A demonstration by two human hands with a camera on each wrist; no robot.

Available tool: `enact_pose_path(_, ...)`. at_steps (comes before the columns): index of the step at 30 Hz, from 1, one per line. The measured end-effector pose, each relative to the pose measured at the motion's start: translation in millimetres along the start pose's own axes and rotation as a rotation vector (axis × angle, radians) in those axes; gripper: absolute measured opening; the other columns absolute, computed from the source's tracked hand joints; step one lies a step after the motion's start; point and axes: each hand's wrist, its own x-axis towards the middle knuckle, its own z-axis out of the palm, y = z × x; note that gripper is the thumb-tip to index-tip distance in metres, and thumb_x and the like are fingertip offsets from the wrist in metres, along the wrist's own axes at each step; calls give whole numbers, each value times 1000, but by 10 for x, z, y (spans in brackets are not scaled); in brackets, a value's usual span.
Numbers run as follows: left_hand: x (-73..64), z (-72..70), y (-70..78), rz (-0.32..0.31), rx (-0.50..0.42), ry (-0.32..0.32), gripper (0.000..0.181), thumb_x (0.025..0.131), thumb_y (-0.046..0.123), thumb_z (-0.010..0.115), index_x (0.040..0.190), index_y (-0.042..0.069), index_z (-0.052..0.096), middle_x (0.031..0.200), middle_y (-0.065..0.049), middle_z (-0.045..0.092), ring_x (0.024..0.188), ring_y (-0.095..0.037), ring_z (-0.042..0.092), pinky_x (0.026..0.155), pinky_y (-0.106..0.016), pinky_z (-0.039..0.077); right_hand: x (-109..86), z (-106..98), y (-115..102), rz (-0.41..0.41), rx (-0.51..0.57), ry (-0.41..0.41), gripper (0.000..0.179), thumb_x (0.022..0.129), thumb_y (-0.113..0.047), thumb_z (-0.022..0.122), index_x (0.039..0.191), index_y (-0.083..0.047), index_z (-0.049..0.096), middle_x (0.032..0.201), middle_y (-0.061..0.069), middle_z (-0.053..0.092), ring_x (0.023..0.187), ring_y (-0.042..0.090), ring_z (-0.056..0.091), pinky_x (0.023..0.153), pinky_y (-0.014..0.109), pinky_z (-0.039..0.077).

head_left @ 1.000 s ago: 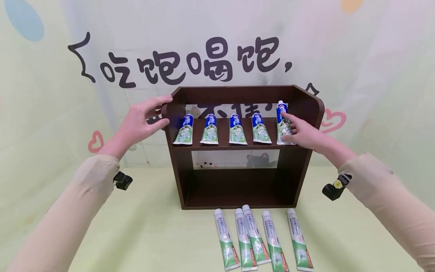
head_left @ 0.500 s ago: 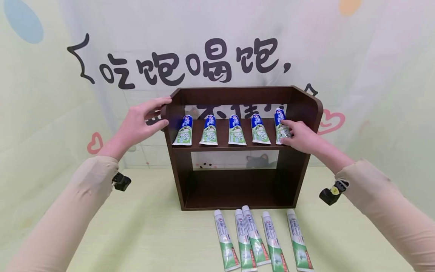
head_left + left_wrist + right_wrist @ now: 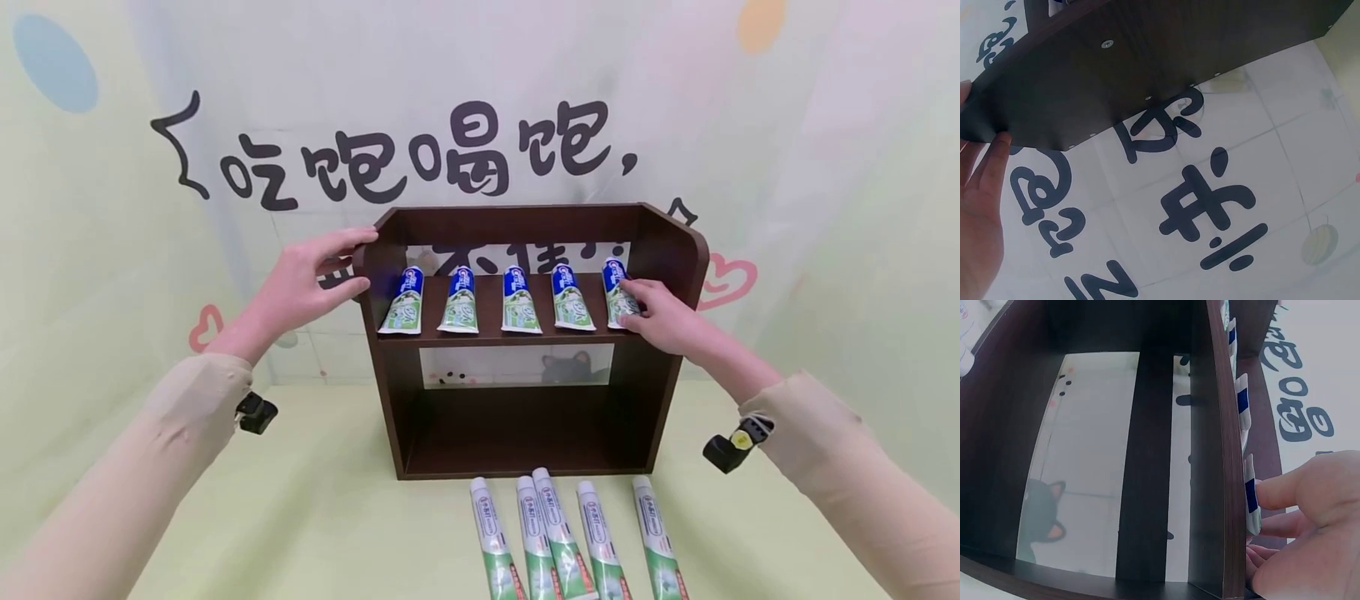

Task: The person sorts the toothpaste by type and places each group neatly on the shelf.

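Operator: What have I got hold of?

Spotter: Your right grip (image 3: 663,321) is nearly closed, thumb and fingers pinching the end toothpaste tube (image 3: 613,287) by its 3 o'clock side. That tube is on the upper shelf (image 3: 490,313) of the dark brown rack (image 3: 525,223), at 2 o'clock from the rack's middle. Its blue part points to 12 and its flat end sits by the shelf's front edge.

Operator: And my other side?

Spotter: Your left grip (image 3: 296,283) is spread, thumb apart from fingers, and touches the rack's side panel (image 3: 1104,87) without clasping it. It lies between 9 and 10 o'clock from the rack's middle. (You have a small black camera (image 3: 257,413) at that wrist.)

Operator: What else is about?

Spotter: Four matching tubes (image 3: 519,300) run from yours toward 9 o'clock on the same shelf, each apart from the next. Near 6 o'clock, five white-and-green tubes (image 3: 491,527) lie on your pale worktop (image 3: 322,500), caps toward the rack; two of them touch, and your view cuts off some of their lower ends. Big black lettering (image 3: 477,150) shows at 12 on the wall cloth (image 3: 420,50).
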Motion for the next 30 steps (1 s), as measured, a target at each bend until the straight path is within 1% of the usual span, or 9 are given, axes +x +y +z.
enact_pose_path(4, -4, -2, 15, -4, -5, 2, 55, 84, 0, 74, 137, 6, 57, 143, -13, 58, 118, -33, 62, 97, -6, 49, -8, -15, -11, -12, 0, 18, 64, 101, -15, 52, 155, 2, 22, 158, 31, 22, 140, 46, 28, 119, 63, 32)
enact_pose_path(6, 12, -3, 17, -3, -7, 9, 55, 84, 0, 74, 136, 5, 58, 142, -13, 58, 118, -33, 62, 97, -8, 50, -3, -37, -12, -23, 4, 27, 63, 101, -17, 52, 154, 3, 24, 157, 31, 25, 139, 46, 29, 118, 63, 33)
enact_pose_path(8, 34, -5, 17, 0, -5, 15, 54, 84, 0, 74, 136, 5, 58, 143, -12, 58, 119, -33, 62, 98, -10, 51, 1, -54, -9, -30, 10, 36, 64, 101, -19, 54, 154, 3, 26, 155, 31, 27, 136, 44, 33, 117, 62, 36)
enact_pose_path(13, 63, -18, 25, 6, -6, 11, 54, 84, 0, 75, 136, 6, 58, 143, -12, 58, 122, -32, 61, 98, -13, 52, -11, -29, -11, -20, 3, 37, 72, 98, -30, 60, 154, 0, 27, 155, 30, 25, 135, 44, 30, 113, 62, 42)
enact_pose_path(15, 49, -19, 27, 9, -10, 1, 55, 83, -1, 75, 135, 4, 58, 143, -13, 58, 122, -33, 61, 97, -12, 52, -24, 4, -17, -12, -12, 32, 73, 98, -32, 60, 155, -2, 27, 157, 30, 21, 137, 46, 26, 114, 63, 40)
enact_pose_path(18, 27, -16, 21, 14, -17, 1, 55, 83, -2, 75, 135, 4, 58, 142, -15, 58, 119, -34, 62, 96, -8, 51, -44, 51, -20, -21, -31, 41, 71, 98, -29, 59, 155, -1, 27, 158, 31, 19, 139, 48, 24, 115, 65, 36)
enact_pose_path(20, 9, 0, 11, 13, -15, 6, 55, 83, -1, 75, 135, 5, 58, 142, -14, 58, 118, -33, 63, 95, -8, 51, -52, 81, -5, -29, -37, 50, 70, 99, -26, 58, 155, 0, 26, 159, 31, 18, 140, 49, 23, 116, 66, 34)
enact_pose_path(25, 11, 28, -2, 1, -7, 1, 55, 84, 0, 75, 136, 7, 58, 143, -11, 58, 121, -30, 62, 97, -11, 52, -62, 119, 35, -19, -43, 64, 69, 100, -24, 57, 155, 2, 24, 158, 32, 18, 141, 50, 23, 117, 66, 33)
enact_pose_path(30, 15, 28, -3, -9, -17, 7, 55, 84, -1, 74, 136, 5, 58, 143, -13, 58, 122, -34, 61, 98, -9, 50, -42, 135, 18, -10, -38, 93, 68, 100, -25, 56, 155, 1, 25, 159, 30, 20, 141, 48, 25, 118, 64, 33)
